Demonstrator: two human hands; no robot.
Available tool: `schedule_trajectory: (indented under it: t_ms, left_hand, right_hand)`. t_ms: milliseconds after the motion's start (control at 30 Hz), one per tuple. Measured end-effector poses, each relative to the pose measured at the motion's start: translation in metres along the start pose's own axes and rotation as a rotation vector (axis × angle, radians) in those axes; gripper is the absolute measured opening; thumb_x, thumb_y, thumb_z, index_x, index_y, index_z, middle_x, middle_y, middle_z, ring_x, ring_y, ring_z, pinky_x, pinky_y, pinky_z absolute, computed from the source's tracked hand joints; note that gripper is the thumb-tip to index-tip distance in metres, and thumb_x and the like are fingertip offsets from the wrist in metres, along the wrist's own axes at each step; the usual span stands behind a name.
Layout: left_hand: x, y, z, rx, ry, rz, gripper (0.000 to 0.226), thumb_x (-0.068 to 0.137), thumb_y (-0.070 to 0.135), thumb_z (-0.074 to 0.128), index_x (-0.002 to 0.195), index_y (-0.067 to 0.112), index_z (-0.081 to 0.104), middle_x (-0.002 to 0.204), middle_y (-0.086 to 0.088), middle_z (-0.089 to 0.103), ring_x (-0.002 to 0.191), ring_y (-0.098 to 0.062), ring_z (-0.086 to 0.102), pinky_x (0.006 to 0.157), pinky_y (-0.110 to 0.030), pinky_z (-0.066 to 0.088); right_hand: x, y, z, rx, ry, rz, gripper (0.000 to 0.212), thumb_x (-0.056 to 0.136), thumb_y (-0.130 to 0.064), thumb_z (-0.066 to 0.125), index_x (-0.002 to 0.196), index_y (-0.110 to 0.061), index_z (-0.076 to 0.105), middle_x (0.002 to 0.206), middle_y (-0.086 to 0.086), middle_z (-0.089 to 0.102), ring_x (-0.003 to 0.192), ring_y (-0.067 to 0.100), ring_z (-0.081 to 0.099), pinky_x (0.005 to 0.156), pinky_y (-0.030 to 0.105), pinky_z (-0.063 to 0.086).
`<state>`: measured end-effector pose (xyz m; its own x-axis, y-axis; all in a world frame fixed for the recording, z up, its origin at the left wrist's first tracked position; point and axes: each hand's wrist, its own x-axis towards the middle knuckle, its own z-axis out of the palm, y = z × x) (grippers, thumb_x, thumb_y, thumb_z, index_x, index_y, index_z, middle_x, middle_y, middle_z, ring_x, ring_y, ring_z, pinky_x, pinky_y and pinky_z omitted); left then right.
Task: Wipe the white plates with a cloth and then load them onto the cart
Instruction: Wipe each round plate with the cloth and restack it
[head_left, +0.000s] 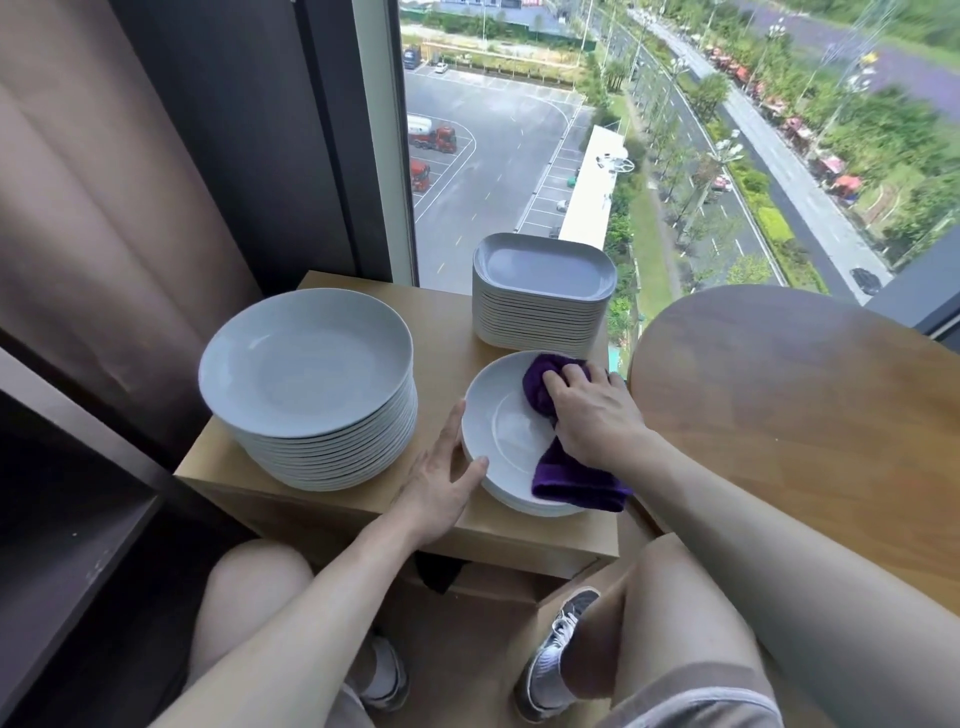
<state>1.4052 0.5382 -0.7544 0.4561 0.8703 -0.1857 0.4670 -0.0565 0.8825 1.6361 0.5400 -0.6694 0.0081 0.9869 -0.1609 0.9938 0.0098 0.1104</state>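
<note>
A small white round plate (506, 434) lies on top of a short stack at the front right of a low wooden stand (447, 332). My right hand (592, 410) grips a purple cloth (571, 480) and presses it onto the plate's far right side; the cloth's loose end drapes over the near rim. My left hand (441, 480) holds the plate's left rim, fingers along the edge and thumb on top. A tall stack of large round white plates (306, 364) stands at the left. A stack of square white plates (543, 291) stands at the back.
A round wooden table (810, 415) lies close on the right. A brown curtain (130, 208) hangs at the left, a dark shelf (62, 530) below it. A full-height window (519, 130) is directly behind the stand. My knees and shoes are below the stand.
</note>
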Motion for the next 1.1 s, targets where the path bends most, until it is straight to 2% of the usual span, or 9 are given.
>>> schedule_trajectory:
  t_ms: [267, 433, 567, 667, 767, 900, 967, 1100]
  left_hand:
    - [0.002, -0.004, 0.0, 0.026, 0.0, 0.013, 0.082, 0.085, 0.079, 0.042, 0.146, 0.075, -0.012, 0.167, 0.003, 0.031, 0.154, -0.02, 0.029, 0.123, -0.058, 0.027]
    - [0.004, -0.008, 0.001, -0.01, -0.001, 0.031, 0.082, 0.084, 0.08, 0.043, 0.148, 0.073, -0.009, 0.167, 0.003, 0.033, 0.154, -0.02, 0.03, 0.124, -0.056, 0.026]
    - [0.007, -0.008, 0.001, -0.016, -0.014, 0.048, 0.082, 0.086, 0.079, 0.042, 0.15, 0.07, -0.008, 0.165, 0.004, 0.036, 0.152, -0.021, 0.033, 0.125, -0.054, 0.027]
    - [0.008, -0.009, 0.002, -0.017, -0.028, 0.054, 0.082, 0.085, 0.083, 0.04, 0.15, 0.07, -0.01, 0.164, 0.005, 0.038, 0.152, -0.019, 0.033, 0.125, -0.052, 0.026]
    - [0.007, -0.009, 0.001, -0.015, -0.027, 0.053, 0.081, 0.085, 0.085, 0.037, 0.149, 0.071, -0.01, 0.163, 0.007, 0.04, 0.152, -0.019, 0.033, 0.125, -0.051, 0.026]
    - [0.008, -0.01, 0.002, 0.011, -0.023, 0.06, 0.085, 0.084, 0.091, 0.037, 0.15, 0.07, -0.011, 0.165, 0.008, 0.036, 0.153, -0.018, 0.032, 0.125, -0.052, 0.027]
    - [0.008, -0.01, 0.003, -0.005, -0.005, 0.072, 0.085, 0.087, 0.087, 0.043, 0.152, 0.068, -0.008, 0.165, 0.008, 0.036, 0.152, -0.015, 0.033, 0.124, -0.052, 0.029]
    - [0.009, -0.009, 0.007, -0.034, 0.015, 0.072, 0.081, 0.09, 0.081, 0.046, 0.152, 0.068, -0.004, 0.164, 0.01, 0.038, 0.151, -0.015, 0.036, 0.124, -0.05, 0.03]
  right_hand:
    - [-0.037, 0.012, 0.004, 0.168, -0.098, 0.03, 0.064, 0.09, -0.049, 0.046, 0.148, -0.025, 0.035, 0.146, 0.009, 0.047, 0.134, 0.037, 0.04, 0.112, 0.048, 0.032]
    - [-0.051, -0.004, 0.007, 0.279, -0.11, 0.033, 0.067, 0.083, -0.055, 0.042, 0.143, -0.028, 0.036, 0.139, 0.009, 0.05, 0.118, 0.035, 0.045, 0.104, 0.047, 0.039]
    - [-0.053, -0.024, 0.005, 0.339, -0.077, -0.017, 0.062, 0.083, -0.053, 0.042, 0.138, -0.027, 0.044, 0.13, 0.008, 0.054, 0.114, 0.031, 0.047, 0.098, 0.044, 0.041]
    - [-0.047, -0.043, 0.003, 0.399, -0.078, -0.1, 0.059, 0.081, -0.052, 0.042, 0.133, -0.025, 0.051, 0.122, 0.006, 0.057, 0.112, 0.029, 0.048, 0.098, 0.043, 0.042]
    - [-0.036, -0.05, 0.002, 0.433, -0.057, -0.141, 0.05, 0.086, -0.045, 0.05, 0.13, -0.023, 0.056, 0.116, 0.004, 0.06, 0.109, 0.028, 0.05, 0.094, 0.039, 0.042]
    - [-0.02, -0.049, 0.005, 0.439, -0.003, -0.196, 0.045, 0.087, -0.034, 0.058, 0.13, -0.022, 0.055, 0.117, 0.002, 0.06, 0.109, 0.028, 0.048, 0.095, 0.041, 0.042]
    - [-0.01, -0.051, 0.007, 0.413, 0.023, -0.202, 0.048, 0.086, -0.032, 0.059, 0.132, -0.021, 0.051, 0.121, 0.003, 0.059, 0.112, 0.03, 0.046, 0.098, 0.042, 0.041]
    - [0.011, -0.05, 0.005, 0.33, 0.069, -0.13, 0.053, 0.086, -0.032, 0.059, 0.136, -0.02, 0.046, 0.131, 0.005, 0.055, 0.118, 0.034, 0.047, 0.099, 0.045, 0.04]
